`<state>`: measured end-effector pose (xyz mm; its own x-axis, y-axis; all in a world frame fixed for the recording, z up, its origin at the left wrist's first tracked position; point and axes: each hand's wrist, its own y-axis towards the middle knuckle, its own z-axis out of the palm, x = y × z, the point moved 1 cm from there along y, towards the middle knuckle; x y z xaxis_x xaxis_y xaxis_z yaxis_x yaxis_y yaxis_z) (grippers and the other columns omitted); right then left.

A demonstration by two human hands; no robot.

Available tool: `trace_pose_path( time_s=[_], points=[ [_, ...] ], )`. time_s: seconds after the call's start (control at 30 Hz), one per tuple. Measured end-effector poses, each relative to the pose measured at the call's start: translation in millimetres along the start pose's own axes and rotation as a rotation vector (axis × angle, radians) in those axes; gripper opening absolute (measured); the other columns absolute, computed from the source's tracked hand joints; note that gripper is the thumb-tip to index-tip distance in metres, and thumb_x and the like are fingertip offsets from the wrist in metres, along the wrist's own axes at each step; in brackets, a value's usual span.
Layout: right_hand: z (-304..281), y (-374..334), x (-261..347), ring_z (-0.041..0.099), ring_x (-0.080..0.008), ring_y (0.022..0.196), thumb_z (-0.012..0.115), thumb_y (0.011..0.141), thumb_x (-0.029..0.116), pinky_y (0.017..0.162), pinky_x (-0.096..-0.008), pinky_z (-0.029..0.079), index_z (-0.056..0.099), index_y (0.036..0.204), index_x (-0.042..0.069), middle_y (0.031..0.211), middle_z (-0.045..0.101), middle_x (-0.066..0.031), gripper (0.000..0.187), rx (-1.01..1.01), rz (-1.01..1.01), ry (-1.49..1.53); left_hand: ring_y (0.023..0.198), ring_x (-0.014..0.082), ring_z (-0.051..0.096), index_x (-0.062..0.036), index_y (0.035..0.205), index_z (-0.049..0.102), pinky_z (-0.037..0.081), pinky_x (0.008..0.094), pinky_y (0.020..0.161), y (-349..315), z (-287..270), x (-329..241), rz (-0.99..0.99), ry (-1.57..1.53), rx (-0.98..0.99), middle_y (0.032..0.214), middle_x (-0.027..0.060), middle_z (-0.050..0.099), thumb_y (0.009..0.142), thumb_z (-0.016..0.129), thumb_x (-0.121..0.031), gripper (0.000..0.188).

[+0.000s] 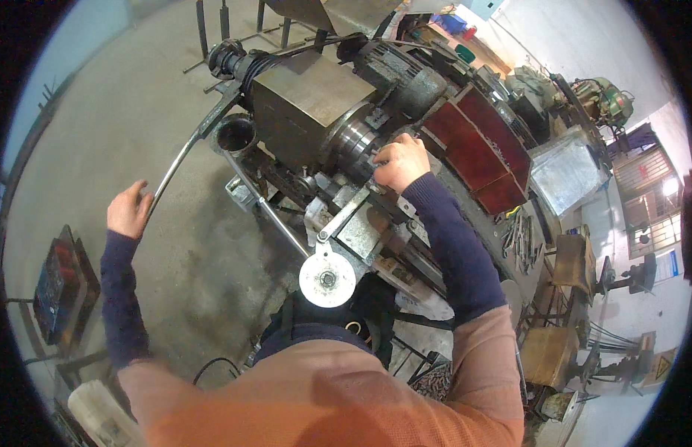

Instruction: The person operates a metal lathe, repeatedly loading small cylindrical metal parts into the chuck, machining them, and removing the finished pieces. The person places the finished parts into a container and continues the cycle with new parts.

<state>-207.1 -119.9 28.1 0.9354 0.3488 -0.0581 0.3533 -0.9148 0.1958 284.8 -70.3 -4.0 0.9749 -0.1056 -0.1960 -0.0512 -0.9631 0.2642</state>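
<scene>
A small lathe-like machine with a boxy metal housing [316, 86] stands in front of me. My left hand [128, 211] is at the lower end of a long steel lever [183, 153], its fingers curled against it. That lever runs up to the far left end of the machine. At the round steel chuck [355, 138], my right hand [402, 164] is closed, knuckles up. Whatever its fingertips pinch is hidden behind the hand. Close to my body is a pale round handwheel disc [327, 279], below a metal slide block [363, 231].
A greasy electric motor [405, 74] sits behind the chuck. To its right are a dark red tray [476, 149], a silvery sheet-covered box [568, 170] and several wrenches [518, 242]. A second slim lever [268, 208] slants toward me. Wooden-topped stools [550, 356] line the right side.
</scene>
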Motion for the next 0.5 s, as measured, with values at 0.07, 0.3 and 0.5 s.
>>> trace_pose_path(
  time_s=[0.07, 0.3, 0.5],
  points=[
    [5, 9, 4, 0.053, -0.0219, 0.094, 0.06, 0.05, 0.021, 0.082, -0.0402, 0.039, 0.073, 0.078, 0.016, 0.085, 0.067, 0.0001, 0.03, 0.139, 0.053, -0.057, 0.069, 0.0313, 0.06, -0.0044, 0.097, 0.06, 0.046, 0.0383, 0.062, -17, 16, 28, -0.047, -0.025, -0.007, 0.074, 0.0144, 0.062, 0.086, 0.052, -0.028, 0.027],
    [11, 18, -1, 0.053, -0.0218, 0.095, 0.06, 0.053, 0.022, 0.086, -0.0417, 0.038, 0.072, 0.084, 0.017, 0.09, 0.067, -0.0007, 0.034, 0.22, 0.092, -0.024, 0.062, 0.0353, 0.058, -0.002, 0.085, 0.059, 0.045, 0.0398, 0.059, -30, 42, 31, -0.187, -0.219, 0.075, 0.062, 0.0175, 0.058, 0.085, 0.053, -0.038, 0.036],
    [8, 24, 5, 0.053, -0.0223, 0.095, 0.06, 0.054, 0.021, 0.084, -0.04, 0.038, 0.071, 0.089, 0.017, 0.092, 0.066, -0.0021, 0.037, 0.252, 0.09, 0.016, 0.07, 0.0396, 0.057, -0.0047, 0.089, 0.056, 0.045, 0.0464, 0.061, -25, 47, 32, -0.179, 0.036, 0.072, 0.07, 0.0191, 0.059, 0.078, 0.061, -0.035, 0.032]
  ],
)
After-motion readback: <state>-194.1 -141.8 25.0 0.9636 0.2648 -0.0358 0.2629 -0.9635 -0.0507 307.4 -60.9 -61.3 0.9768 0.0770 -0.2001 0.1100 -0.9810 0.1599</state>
